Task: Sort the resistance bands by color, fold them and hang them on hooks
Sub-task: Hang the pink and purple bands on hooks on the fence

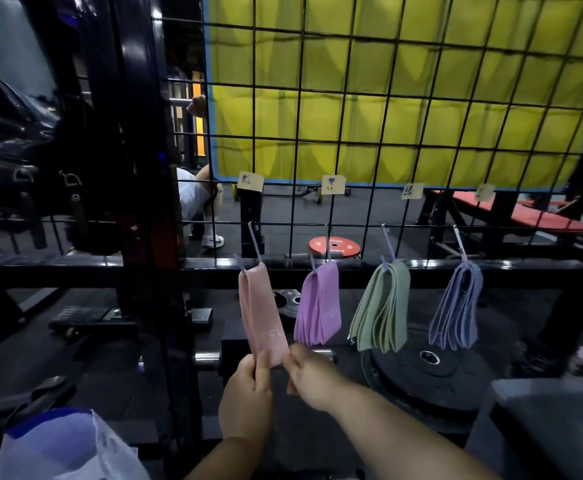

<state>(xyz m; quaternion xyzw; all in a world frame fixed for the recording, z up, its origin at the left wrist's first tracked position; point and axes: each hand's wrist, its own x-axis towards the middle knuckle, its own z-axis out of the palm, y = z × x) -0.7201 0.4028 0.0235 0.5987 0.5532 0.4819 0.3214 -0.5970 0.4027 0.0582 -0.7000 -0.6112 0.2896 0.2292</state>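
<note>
The left hand (246, 393) and right hand (312, 379) each pinch the bottom of the folded pink elastic band (260, 306), which hangs from the leftmost metal hook (254, 242) on the black wire grid (352, 140). Its pale print and the handwritten paper tags (250, 181) are unreadable.

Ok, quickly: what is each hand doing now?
Left hand: pinches the lower end of the folded pink resistance bands.
Right hand: pinches the same lower end.
</note>
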